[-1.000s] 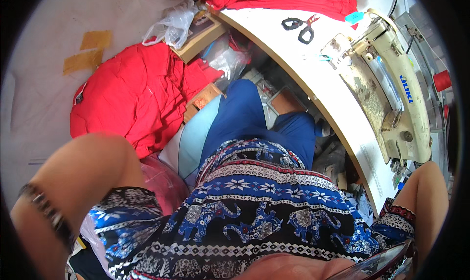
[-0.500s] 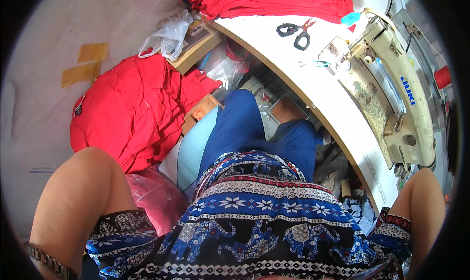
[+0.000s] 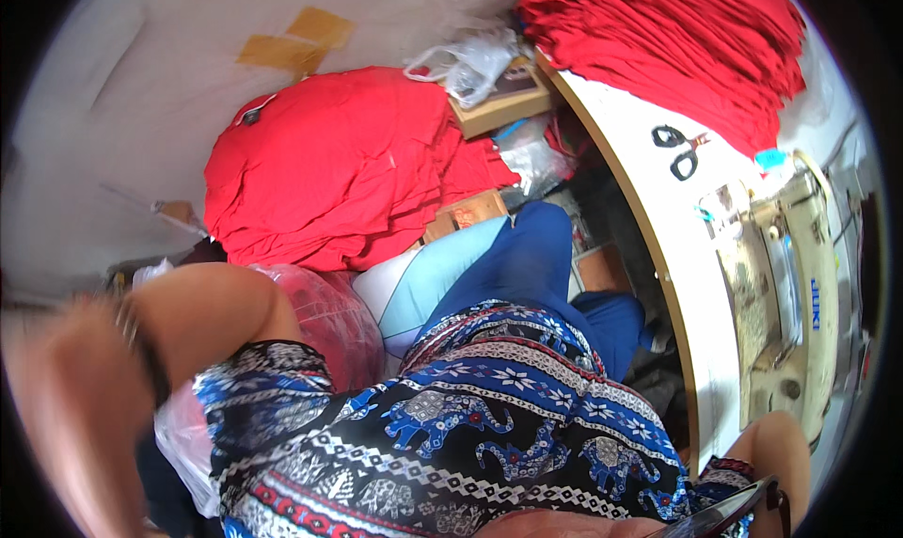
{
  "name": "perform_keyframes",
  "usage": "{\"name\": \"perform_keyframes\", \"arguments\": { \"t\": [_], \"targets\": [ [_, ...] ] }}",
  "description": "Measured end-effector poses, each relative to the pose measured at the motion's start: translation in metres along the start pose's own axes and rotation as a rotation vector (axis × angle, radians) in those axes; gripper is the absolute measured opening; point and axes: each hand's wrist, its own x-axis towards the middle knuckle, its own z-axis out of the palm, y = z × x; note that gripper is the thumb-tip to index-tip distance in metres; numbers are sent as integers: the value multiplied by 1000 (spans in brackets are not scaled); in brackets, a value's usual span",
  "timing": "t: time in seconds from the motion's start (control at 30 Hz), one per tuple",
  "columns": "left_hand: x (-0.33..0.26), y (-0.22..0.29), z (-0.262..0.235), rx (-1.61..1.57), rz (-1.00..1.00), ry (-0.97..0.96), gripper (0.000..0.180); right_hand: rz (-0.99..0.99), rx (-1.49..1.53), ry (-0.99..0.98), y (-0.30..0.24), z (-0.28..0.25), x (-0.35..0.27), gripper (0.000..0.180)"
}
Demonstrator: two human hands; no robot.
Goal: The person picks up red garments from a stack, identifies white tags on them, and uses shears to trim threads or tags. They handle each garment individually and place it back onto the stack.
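Looking down over your lap, you see the red garment pile (image 3: 339, 166) on the floor to your left, beyond the clear plastic bag (image 3: 320, 317). Your left forearm (image 3: 141, 369) rises blurred and both hands are out of view, so no grip can be read. The cloth looks soft, light and limp; gather it by a folded edge.

Elephant-print top (image 3: 451, 435) (blue trousers (image 3: 527, 275))

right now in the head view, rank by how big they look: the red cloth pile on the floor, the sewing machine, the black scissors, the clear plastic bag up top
1. red cloth pile
2. sewing machine, though the fisheye rim squeezes it
3. clear plastic bag
4. black scissors
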Motion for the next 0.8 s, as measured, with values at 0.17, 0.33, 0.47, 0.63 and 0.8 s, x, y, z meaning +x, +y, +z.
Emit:
{"name": "perform_keyframes", "arguments": {
  "t": [0.17, 0.33, 0.47, 0.63, 0.8],
  "targets": [
    [-104, -154, 41, 429, -856, 191, 60, 82, -100, 288, 23, 14, -6, 35],
    [-267, -236, 134, 838, -1038, 31, 51, 298, 69, 261, 41, 58, -10, 36],
    [-309, -278, 99, 497, -1132, 446, 51, 607, 603, -181, 29, 120, -38, 30],
    [-289, -275, 23, 175, -1462, 735, 65, 756, 844, -417, 18, 176, -65, 22],
    [-266, -271, -24, -272, -1461, 1077, 57, 871, 1114, -516, 19, 222, -73, 24]
  ]
}}
